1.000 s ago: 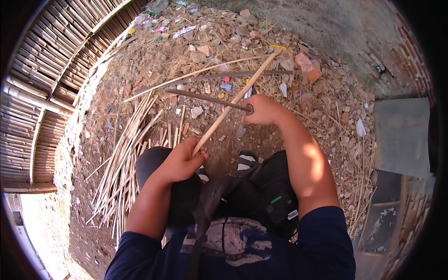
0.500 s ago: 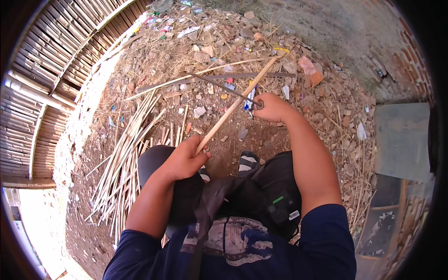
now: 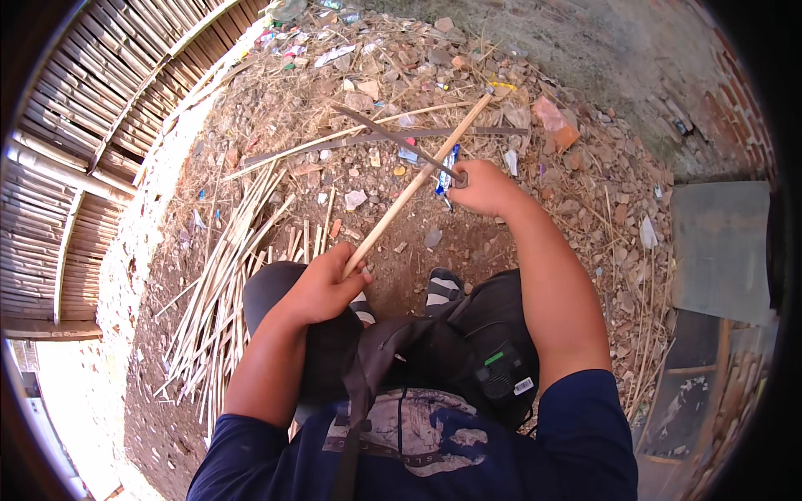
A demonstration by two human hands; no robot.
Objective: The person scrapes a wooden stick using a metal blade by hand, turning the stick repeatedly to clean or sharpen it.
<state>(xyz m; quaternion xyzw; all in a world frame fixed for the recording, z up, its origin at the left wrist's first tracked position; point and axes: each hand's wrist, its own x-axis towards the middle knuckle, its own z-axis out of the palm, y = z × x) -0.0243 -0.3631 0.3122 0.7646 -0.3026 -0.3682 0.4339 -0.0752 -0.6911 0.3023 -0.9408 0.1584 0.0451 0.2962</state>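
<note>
My left hand (image 3: 330, 282) is closed round the near end of a pale bamboo stick (image 3: 391, 215), which slants up and to the right. Dark and narrow, a long knife (image 3: 378, 130) crosses the upper part of this stick, apparently touching it. My right hand (image 3: 484, 190) grips the knife at its near right end, the fingers hiding the handle. Beyond the hands, a second thin pale stick and a dark flat strip (image 3: 501, 131) lie on the ground.
A loose pile of pale split sticks (image 3: 221, 305) lies by my left knee. Stones, dry straw and scraps of litter cover the ground. A bamboo-slat wall (image 3: 125, 92) stands at the left, a rough masonry wall (image 3: 593, 67) at the far right, and a grey panel (image 3: 720, 250) at the right.
The stick's near end and my left hand have shifted slightly left and down. The knife's far end has risen a little, so the blade slants more steeply across the stick.
</note>
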